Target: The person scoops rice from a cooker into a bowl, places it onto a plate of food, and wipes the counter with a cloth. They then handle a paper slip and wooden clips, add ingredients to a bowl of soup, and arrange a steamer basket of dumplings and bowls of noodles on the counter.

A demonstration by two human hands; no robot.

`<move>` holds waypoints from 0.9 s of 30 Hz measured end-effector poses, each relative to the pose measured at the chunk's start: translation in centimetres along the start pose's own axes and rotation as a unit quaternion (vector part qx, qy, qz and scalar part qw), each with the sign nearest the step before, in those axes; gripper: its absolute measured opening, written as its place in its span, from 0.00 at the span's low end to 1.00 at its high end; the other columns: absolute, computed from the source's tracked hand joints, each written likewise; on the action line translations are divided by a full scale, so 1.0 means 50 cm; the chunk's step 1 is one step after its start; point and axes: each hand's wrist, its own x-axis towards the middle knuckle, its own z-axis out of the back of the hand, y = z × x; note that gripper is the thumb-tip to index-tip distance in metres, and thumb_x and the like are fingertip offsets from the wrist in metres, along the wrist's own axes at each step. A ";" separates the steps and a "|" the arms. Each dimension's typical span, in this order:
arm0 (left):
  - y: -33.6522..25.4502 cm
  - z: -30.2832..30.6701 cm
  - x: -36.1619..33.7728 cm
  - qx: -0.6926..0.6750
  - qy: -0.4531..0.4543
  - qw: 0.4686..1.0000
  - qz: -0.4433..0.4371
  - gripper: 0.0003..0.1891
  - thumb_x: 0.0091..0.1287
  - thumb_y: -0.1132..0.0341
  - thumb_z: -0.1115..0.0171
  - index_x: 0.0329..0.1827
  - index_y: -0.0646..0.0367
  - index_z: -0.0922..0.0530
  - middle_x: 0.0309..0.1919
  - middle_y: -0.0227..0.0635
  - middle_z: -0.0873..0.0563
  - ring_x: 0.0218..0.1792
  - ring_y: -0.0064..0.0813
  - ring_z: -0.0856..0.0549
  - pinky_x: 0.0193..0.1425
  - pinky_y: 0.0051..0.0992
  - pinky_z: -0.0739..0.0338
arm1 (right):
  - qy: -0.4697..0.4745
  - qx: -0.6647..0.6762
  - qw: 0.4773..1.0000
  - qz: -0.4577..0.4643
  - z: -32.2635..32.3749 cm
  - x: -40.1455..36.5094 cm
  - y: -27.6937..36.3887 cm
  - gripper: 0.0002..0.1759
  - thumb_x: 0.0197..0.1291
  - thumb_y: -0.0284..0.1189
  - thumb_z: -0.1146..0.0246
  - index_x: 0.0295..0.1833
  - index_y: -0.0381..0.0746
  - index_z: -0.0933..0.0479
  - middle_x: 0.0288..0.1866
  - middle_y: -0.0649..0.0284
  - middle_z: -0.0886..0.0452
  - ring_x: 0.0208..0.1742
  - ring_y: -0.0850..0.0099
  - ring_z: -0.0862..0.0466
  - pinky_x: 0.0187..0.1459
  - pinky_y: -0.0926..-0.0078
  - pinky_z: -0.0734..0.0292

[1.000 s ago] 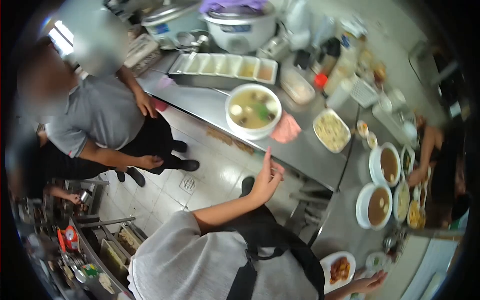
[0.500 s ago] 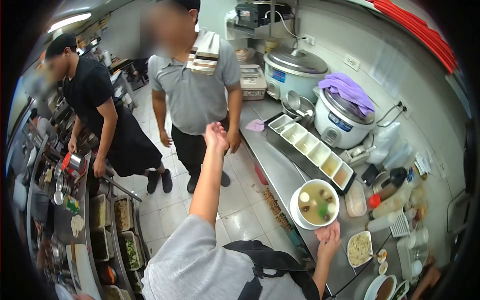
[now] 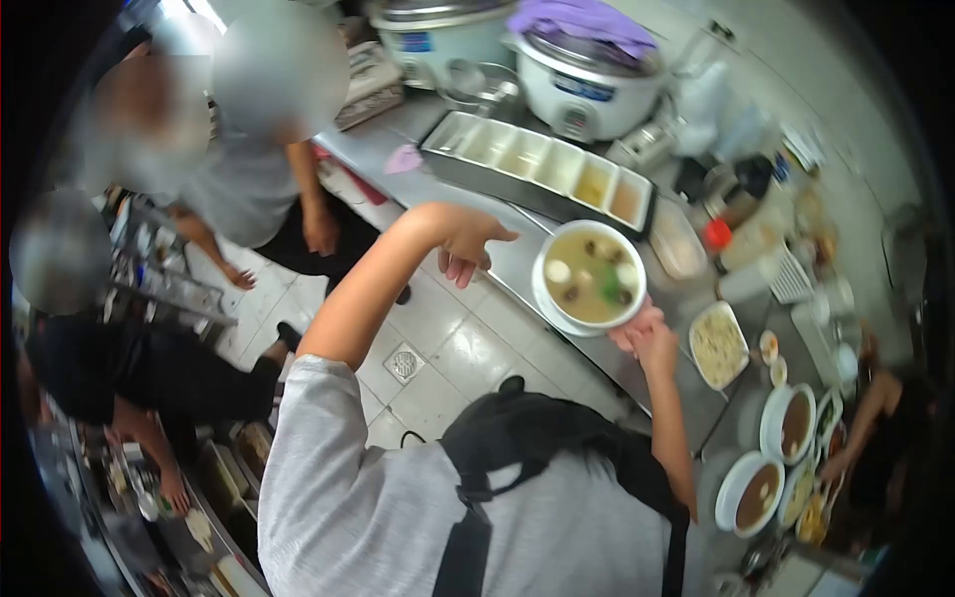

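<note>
A white bowl of soup (image 3: pixel 594 271) with mushrooms, pale round pieces and a green garnish stands on a white saucer (image 3: pixel 546 308), close to the counter's front edge. My right hand (image 3: pixel 658 350) is closed on a folded pink cloth (image 3: pixel 634 324), which presses against the near side of the bowl and saucer. Left of the bowl, in the air over the counter edge, my left hand (image 3: pixel 472 242) is empty. One of its fingers stretches toward the bowl and the others hang loosely bent. The cloth hides part of the saucer's rim.
Behind the bowl sits a black rack of white condiment tubs (image 3: pixel 542 169), with rice cookers (image 3: pixel 582 90) beyond. A dish of chopped food (image 3: pixel 718 345) and bowls of brown soup (image 3: pixel 751 495) are at right. Co-workers stand at left; another person's arm (image 3: pixel 860 438) reaches in at right.
My left hand has come back from its outstretched reach toward the co-worker to near the bowl. My view has turned toward the counter. The right hand still holds the cloth against the bowl.
</note>
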 end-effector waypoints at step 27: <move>0.471 -0.441 0.585 -0.210 -0.060 0.961 0.170 0.27 0.55 0.54 0.33 0.58 0.51 0.24 0.36 0.39 0.15 0.37 0.32 0.18 0.36 0.38 0.17 | -0.210 0.065 0.976 0.006 -0.053 -0.094 -0.031 0.08 0.53 0.27 0.34 0.36 0.34 0.22 0.30 0.59 0.23 0.27 0.66 0.26 0.28 0.69 0.31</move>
